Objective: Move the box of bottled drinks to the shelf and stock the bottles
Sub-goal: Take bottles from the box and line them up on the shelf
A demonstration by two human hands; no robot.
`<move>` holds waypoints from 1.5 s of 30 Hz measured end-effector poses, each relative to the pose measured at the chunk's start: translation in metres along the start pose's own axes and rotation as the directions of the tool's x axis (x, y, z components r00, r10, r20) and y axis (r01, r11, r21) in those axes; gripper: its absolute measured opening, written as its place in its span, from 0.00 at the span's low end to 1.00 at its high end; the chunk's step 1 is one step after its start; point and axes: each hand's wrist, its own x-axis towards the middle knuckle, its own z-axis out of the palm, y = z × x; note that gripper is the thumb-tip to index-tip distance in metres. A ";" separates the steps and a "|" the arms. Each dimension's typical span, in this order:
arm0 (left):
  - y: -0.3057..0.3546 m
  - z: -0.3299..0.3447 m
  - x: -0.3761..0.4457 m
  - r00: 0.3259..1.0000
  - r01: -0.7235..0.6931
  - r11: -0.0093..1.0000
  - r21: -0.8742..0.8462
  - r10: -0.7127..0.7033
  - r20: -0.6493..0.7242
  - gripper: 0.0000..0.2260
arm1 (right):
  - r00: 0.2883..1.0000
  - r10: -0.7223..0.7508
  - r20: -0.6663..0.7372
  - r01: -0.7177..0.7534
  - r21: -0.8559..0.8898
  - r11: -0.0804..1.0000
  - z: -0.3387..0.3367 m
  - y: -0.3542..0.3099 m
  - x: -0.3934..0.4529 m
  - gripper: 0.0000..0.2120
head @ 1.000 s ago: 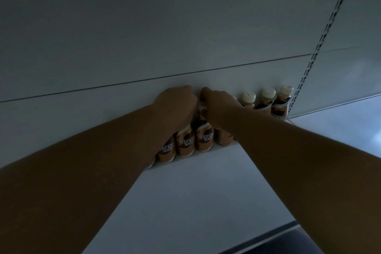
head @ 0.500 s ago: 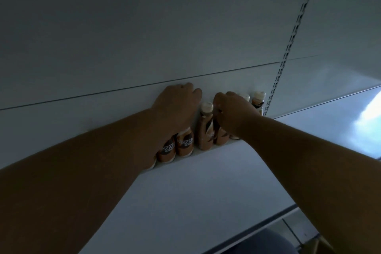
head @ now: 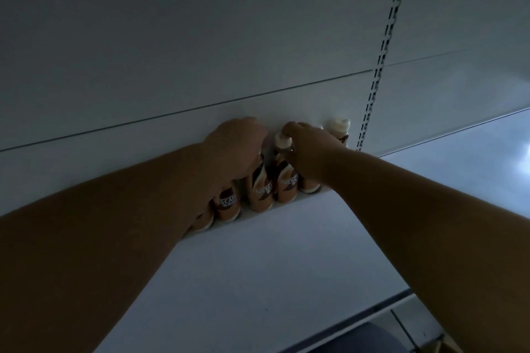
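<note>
We're looking up along a white shelf [head: 281, 255] from below, in dim light with muted colour. A row of brown coffee bottles [head: 259, 192] stands at the back of the shelf against the white back panel [head: 200, 37]. We count five or six; both arms hide part of the row, so we can't give an exact number.

Left hand [head: 233, 146]: curled down over the top of a bottle [head: 260, 190], fingers wrapped around its neck and cap. The cap is fully hidden under the palm. The grip looks closed on it, but the fingertips are out of sight behind the hand.

Right hand [head: 308, 149]: fingers bunched around the white cap [head: 283, 142] of the neighbouring bottle [head: 287, 185], pinching it at the top. That bottle leans slightly left and touches the one under our left hand.

Left of these, one more bottle [head: 228, 205] shows a partial "NESCAF" label, and another [head: 205, 219] is mostly blocked by the left forearm, with only its base visible. On the right, one bottle base [head: 309, 188] sits under the right wrist, and the last bottle [head: 339, 129] shows just its white cap and shoulder, next to the slotted upright [head: 378, 66].

The box is not in frame. Bottom right shows a dark shape and a tan corner, cut off by the frame edge; we can't tell what they are
</note>
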 end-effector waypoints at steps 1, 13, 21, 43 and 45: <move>-0.001 -0.003 -0.001 1.000 -0.016 1.000 -0.014 0.016 0.025 0.11 | 1.000 -0.010 -0.007 0.010 0.007 1.000 0.000 0.000 0.002 0.18; 0.001 -0.002 0.001 0.999 0.015 1.000 0.008 -0.015 0.031 0.14 | 0.995 -0.047 0.091 0.056 -0.098 0.994 -0.007 -0.004 0.016 0.15; -0.002 -0.008 0.007 0.998 -0.055 0.996 0.064 0.053 0.035 0.16 | 0.998 -0.025 0.055 0.030 -0.091 0.995 -0.009 -0.008 0.014 0.15; -0.011 0.010 -0.002 0.989 -0.090 0.974 0.208 0.113 -0.099 0.14 | 0.998 0.057 0.004 -0.056 -0.165 0.985 0.012 -0.022 0.030 0.14; -0.011 0.008 -0.002 0.988 -0.089 0.975 0.204 0.112 -0.105 0.14 | 0.998 0.069 0.007 -0.067 -0.153 0.986 0.012 -0.023 0.030 0.13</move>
